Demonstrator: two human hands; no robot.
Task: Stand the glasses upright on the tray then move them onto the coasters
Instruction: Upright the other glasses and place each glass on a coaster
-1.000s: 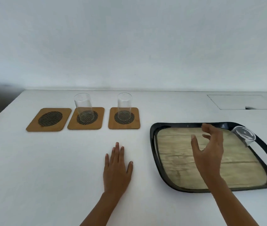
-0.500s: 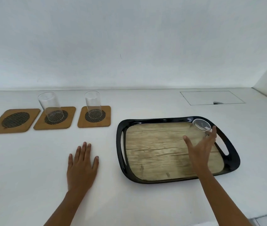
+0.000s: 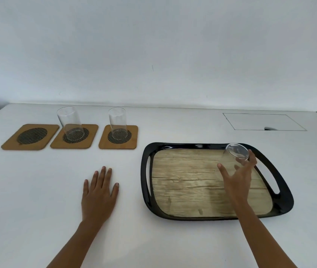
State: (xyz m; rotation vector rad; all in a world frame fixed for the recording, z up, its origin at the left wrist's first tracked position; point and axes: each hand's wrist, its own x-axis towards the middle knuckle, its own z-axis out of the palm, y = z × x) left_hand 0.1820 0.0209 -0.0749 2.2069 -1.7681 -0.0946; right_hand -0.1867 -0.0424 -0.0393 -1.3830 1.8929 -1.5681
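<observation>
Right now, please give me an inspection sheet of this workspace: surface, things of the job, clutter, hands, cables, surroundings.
Surface: white table, with a rectangular panel outline at the far right.
Job's things: three wooden coasters in a row at far left. The left coaster is bare; the middle coaster and the right coaster each bear an upright glass. A black tray holds the third glass, tilted at its far right corner.
Clutter: nothing seen.
Hands: left hand lies flat on the table; right hand grips the tilted glass.
Cables: nothing seen.
Surroundings: plain white wall.
</observation>
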